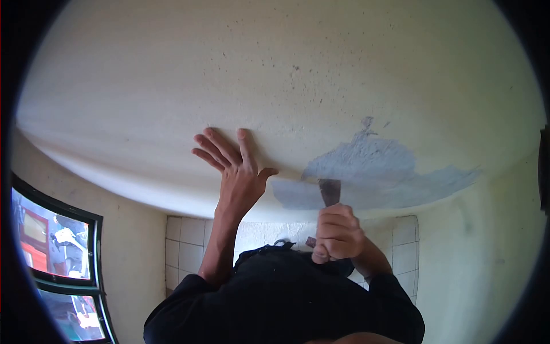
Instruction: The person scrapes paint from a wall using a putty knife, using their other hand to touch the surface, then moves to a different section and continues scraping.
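Observation:
My right hand [339, 232] is wrapped round the handle of a scraper [330, 192], whose flat dark blade points up at the wall. The blade's edge overlaps the lower part of a grey bare patch [372, 166] where the pale coat is gone. To the left, my left hand [238, 160] rests against the cream wall [160, 86] with fingers spread and nothing in it. The scraper's handle is hidden inside my right fist.
Small dark pits [295, 69] dot the wall above my hands. A dark-framed window [97, 252] stands at the lower left. White floor tiles [189, 241] show beside my body, with pale debris [258, 232] on the floor at the wall's foot.

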The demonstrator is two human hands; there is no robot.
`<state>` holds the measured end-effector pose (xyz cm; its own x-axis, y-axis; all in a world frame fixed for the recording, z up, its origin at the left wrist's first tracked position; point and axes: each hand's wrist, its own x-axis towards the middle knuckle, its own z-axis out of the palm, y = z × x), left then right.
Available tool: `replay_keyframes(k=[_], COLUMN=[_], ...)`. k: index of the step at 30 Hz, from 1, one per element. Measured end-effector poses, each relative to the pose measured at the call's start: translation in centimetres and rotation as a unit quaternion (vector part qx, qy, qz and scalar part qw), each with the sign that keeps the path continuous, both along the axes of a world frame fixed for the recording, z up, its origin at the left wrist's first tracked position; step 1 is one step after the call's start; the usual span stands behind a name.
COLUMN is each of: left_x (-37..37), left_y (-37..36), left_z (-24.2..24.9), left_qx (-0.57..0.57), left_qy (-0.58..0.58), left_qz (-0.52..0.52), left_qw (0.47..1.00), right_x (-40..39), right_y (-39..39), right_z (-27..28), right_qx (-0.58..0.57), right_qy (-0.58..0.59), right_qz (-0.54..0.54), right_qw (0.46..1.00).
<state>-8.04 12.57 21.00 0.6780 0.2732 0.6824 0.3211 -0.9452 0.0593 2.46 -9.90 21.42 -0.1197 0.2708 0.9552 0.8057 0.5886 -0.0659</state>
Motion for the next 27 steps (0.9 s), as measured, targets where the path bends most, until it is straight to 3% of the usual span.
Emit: replay_keyframes(k=[4,7,8,10,12,15,16,19,22,25,26,27], left_x=[0.1,0.1,0.4,0.0,0.0,0.0,0.1,0.0,0.2,0.1,0.2,0.1], left_y=[-0.2,0.1,0.3,0.1,0.2,-0.1,0.0,0.0,0.1,0.4,0.5,0.3], left_z=[0.5,0.3,0.4,0.4,0.7,0.4,0.5,0.5,0.3,0.2,0.3,0.3], left_qx=[-0.006,-0.014,-0.014,-0.020,-0.018,-0.018,-0.016,-0.011,-0.009,-0.008,-0.009,-0.013], left_qy=[0.009,-0.017,-0.020,-0.009,-0.013,-0.010,-0.010,-0.007,-0.025,-0.024,-0.026,-0.022], left_qz=[0.013,-0.028,-0.025,-0.023,-0.029,-0.024,-0.018,-0.020,-0.033,-0.046,-0.039,-0.033], left_qw=[1.000,0.999,0.999,0.999,0.999,0.999,1.000,1.000,0.999,0.999,0.999,0.999], right_x=[3.0,2.2,1.6,2.9,3.6,2.8,2.6,1.1,3.7,2.1,1.6,0.7], right_y=[3.2,2.7,1.9,2.8,3.3,3.6,3.0,0.8,4.6,5.1,4.1,2.8], right_z=[-4.4,-3.7,-2.4,-4.9,-5.0,-3.3,-3.0,0.2,-7.3,-7.1,-6.0,-2.6], right_qx=[-0.042,-0.003,0.008,-0.061,-0.008,-0.002,0.013,0.001,0.001,0.032,-0.031,-0.025], right_qy=[-0.068,0.036,0.010,0.069,-0.083,-0.049,-0.005,-0.044,-0.070,-0.035,0.014,-0.025], right_qz=[-0.091,0.013,0.014,0.132,-0.073,-0.059,0.017,0.059,-0.169,-0.114,0.003,0.009], right_qw=[0.993,0.999,1.000,0.987,0.994,0.997,1.000,0.997,0.983,0.992,0.999,0.999])
